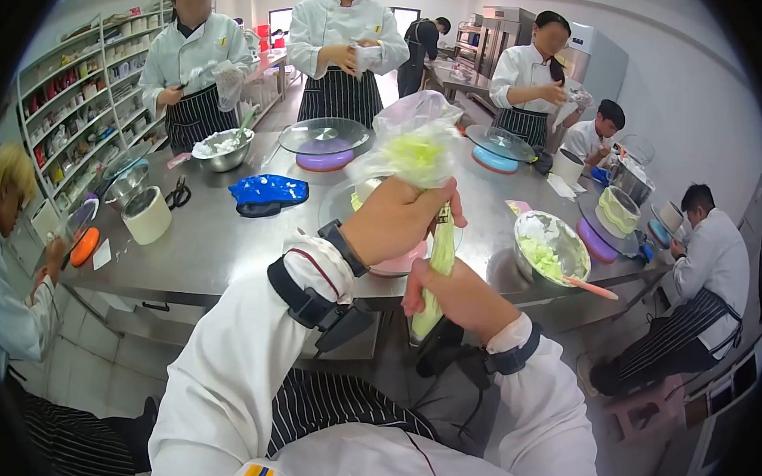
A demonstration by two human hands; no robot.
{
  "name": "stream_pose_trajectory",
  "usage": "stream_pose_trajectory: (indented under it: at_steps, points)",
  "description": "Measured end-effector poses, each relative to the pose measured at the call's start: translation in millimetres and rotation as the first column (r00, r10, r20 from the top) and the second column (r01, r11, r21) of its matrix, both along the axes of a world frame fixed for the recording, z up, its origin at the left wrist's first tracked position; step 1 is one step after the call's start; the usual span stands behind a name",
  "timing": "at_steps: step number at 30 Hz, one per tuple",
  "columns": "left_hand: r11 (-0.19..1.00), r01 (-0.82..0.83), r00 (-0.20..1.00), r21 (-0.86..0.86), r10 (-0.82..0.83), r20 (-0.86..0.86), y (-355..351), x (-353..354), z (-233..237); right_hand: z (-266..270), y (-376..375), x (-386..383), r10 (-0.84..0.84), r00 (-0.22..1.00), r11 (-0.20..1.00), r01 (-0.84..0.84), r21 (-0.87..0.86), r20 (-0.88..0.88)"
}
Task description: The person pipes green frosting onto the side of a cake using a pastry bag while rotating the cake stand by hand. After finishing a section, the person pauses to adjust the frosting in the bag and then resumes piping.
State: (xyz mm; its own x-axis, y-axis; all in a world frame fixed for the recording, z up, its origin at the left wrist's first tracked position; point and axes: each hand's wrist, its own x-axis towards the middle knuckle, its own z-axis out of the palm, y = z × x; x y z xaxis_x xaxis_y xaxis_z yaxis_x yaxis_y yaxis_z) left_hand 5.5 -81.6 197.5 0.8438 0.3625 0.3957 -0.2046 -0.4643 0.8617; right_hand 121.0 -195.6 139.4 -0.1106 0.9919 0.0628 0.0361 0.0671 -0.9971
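Observation:
Both of my hands grip a clear piping bag (442, 252) filled with pale green cream, held over the near table edge. My left hand (399, 220) is closed around its upper part, below the loose, crumpled top where more green cream shows. Lower down, my right hand (468, 296) wraps the filled length, and the narrow end points down toward me. Behind my hands, a glass turntable with a pink base (404, 263) is mostly hidden. To the right, a metal bowl (581, 259) holds white and green cream and a spatula with a pink handle (592, 289).
On the steel table (225, 256) lie a blue cream-smeared bag (268, 192), black scissors (178, 195), a white cylinder (148, 217) and another cream bowl (226, 159). More turntables stand around, one under a green-coated cake (617, 212). Several co-workers surround the table.

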Motion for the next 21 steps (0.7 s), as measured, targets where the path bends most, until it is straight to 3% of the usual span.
stream_pose_trajectory:
  at_steps: [2, 3, 6, 8, 10, 11, 12, 13, 14, 15, 16, 17, 18, 19, 20, 21]
  points:
    - [0.999, -0.027, 0.999, -0.04, 0.029, 0.042, 2, 7, -6, -2, -4, -4, -0.03, 0.986, 0.999, 0.023, 0.046, 0.166]
    - [0.989, -0.08, 0.996, -0.126, 0.083, 0.017, 2, 10, -8, 2, -8, -5, -0.028, 0.986, 0.999, 0.021, 0.044, 0.165]
    - [0.961, -0.128, 0.992, -0.244, 0.126, -0.027, 4, 13, -24, 13, -16, -7, -0.142, 0.99, 0.975, 0.14, 0.175, 0.001]
    - [0.953, -0.118, 0.993, -0.277, 0.111, -0.04, 4, 13, -43, 17, -11, -3, -0.267, 0.916, 0.892, 0.352, 0.284, -0.298]
    - [0.938, -0.263, 0.964, 0.225, 0.267, 0.012, 4, 8, -63, 15, -9, -1, -0.276, 0.892, 0.887, 0.379, 0.262, -0.358]
    - [0.952, -0.287, 0.956, -0.108, 0.291, 0.027, -13, 6, -50, 9, -6, 2, -0.302, 0.885, 0.894, 0.391, 0.216, -0.354]
    - [0.952, -0.286, 0.957, -0.112, 0.291, 0.022, -7, 9, -55, 3, -4, 4, -0.328, 0.878, 0.901, 0.402, 0.165, -0.348]
    - [0.743, -0.486, 0.86, 0.46, 0.31, 0.406, 4, 13, -60, -2, -2, 6, -0.329, 0.877, 0.902, 0.402, 0.16, -0.35]
    - [0.184, -0.678, 0.73, 0.711, 0.055, 0.681, 6, 13, -57, -5, 1, 9, -0.372, 0.921, 0.884, 0.391, 0.258, -0.12]
    - [0.47, -0.626, 0.77, 0.622, 0.247, 0.589, -8, 10, -64, -9, 4, 11, -0.413, 0.904, 0.868, 0.353, 0.349, 0.114]
    - [0.47, -0.626, 0.771, 0.623, 0.251, 0.585, -12, 14, -63, -15, 8, 16, -0.41, 0.905, 0.87, 0.351, 0.345, 0.112]
    - [0.617, -0.509, 0.845, 0.599, 0.23, 0.482, -23, 14, -42, -23, 13, 21, -0.583, 0.733, 0.745, 0.309, 0.591, 0.35]
    - [0.746, -0.381, 0.907, 0.547, 0.186, 0.378, -25, 15, -30, -31, 19, 26, -0.745, 0.465, 0.603, 0.162, 0.781, 0.479]
    - [0.734, -0.246, 0.96, 0.633, 0.094, 0.264, -16, 20, -26, -40, 25, 30, -0.74, 0.47, 0.608, 0.164, 0.777, 0.48]
    - [0.736, -0.245, 0.961, 0.631, 0.098, 0.259, -19, 19, -13, -49, 32, 34, -0.689, 0.654, 0.613, 0.297, 0.733, 0.312]
    - [0.801, -0.182, 0.983, 0.571, 0.142, 0.114, -25, 18, -1, -54, 37, 39, -0.618, 0.78, 0.631, 0.415, 0.656, 0.101]
